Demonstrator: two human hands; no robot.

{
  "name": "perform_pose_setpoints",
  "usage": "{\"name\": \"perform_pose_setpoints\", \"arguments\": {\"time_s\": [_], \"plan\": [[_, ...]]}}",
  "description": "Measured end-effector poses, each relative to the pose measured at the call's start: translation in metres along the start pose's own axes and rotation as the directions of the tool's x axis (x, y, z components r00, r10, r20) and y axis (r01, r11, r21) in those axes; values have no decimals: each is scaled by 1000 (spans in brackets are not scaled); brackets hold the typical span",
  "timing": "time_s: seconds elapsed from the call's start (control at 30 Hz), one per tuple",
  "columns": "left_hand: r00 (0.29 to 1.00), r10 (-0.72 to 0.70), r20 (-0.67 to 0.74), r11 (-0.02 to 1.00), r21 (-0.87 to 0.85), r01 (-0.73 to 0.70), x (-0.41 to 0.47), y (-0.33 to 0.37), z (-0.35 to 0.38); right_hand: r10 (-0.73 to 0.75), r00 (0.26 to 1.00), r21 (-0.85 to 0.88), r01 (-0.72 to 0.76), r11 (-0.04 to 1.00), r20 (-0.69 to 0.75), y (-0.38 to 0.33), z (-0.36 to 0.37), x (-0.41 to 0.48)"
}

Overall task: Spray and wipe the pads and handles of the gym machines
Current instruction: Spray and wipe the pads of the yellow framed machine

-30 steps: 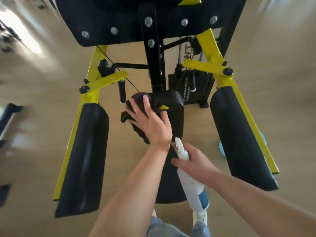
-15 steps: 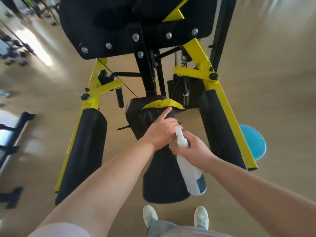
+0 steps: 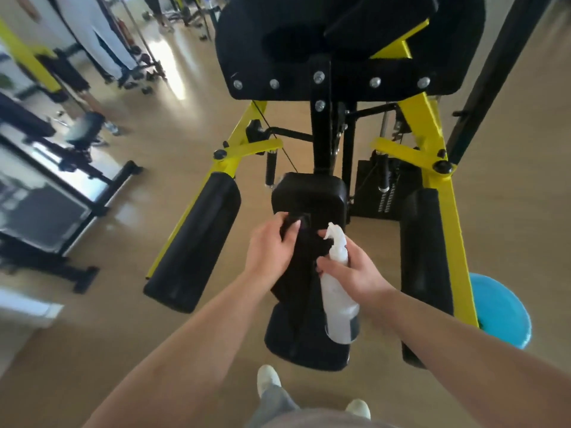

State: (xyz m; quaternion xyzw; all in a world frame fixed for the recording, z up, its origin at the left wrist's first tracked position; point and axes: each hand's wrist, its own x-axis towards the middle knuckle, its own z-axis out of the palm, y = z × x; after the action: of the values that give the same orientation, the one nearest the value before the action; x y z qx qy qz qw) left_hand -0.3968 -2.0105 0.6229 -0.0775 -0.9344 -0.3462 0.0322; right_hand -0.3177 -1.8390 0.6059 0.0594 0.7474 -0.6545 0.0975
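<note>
Your one head camera, wide-angle, looks forward and steeply down. Left hand (image 3: 272, 247) and right hand (image 3: 357, 271) sit near, at frame centre, over the pad (image 3: 309, 196). Your shoes (image 3: 268, 379) mark the bottom edge. The machine (image 3: 428, 125) stands just ahead, filling the top.

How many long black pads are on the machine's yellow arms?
2. The left long pad is on the left yellow arm; the right long pad is on the right yellow arm. More could hide behind the big top pad.

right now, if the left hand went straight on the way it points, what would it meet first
Most likely the black centre pad: the left hand, gripping the dark cloth, points along its forearm at it. Depth is unclear; the cloth may already touch it.
</note>
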Motion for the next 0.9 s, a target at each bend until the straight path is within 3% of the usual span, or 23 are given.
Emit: {"name": "perform_pose_setpoints", "arguments": {"time_s": [0.2, 0.37, 0.57, 0.67, 0.8, 0.9], "plan": [[933, -330, -145, 925, -249, 288, -19, -42, -42, 70, 972, -119, -44, 992, 222, -16, 47, 22], [843, -496, -207, 820, -431, 377, -26, -83, -69, 153, 961, -281, -85, 956, 230, -18, 98, 49], [818, -535, -209, 769, -522, 369, -35, -113, -95, 161, 959, -448, -40, 893, 235, -29, 145, 80], [794, -575, -194, 708, -604, 365, -41, -122, -105, 144, 942, -484, 21, 875, 302, -36, 158, 88], [780, -568, -263, 730, -598, 330, -51, -122, -116, 116, 920, -500, 94, 861, 374, -39, 168, 92], [729, -615, -301, 708, -618, 342, -60, -121, -121, 118, 891, -513, 141, 847, 439, -38, 172, 93]]}}
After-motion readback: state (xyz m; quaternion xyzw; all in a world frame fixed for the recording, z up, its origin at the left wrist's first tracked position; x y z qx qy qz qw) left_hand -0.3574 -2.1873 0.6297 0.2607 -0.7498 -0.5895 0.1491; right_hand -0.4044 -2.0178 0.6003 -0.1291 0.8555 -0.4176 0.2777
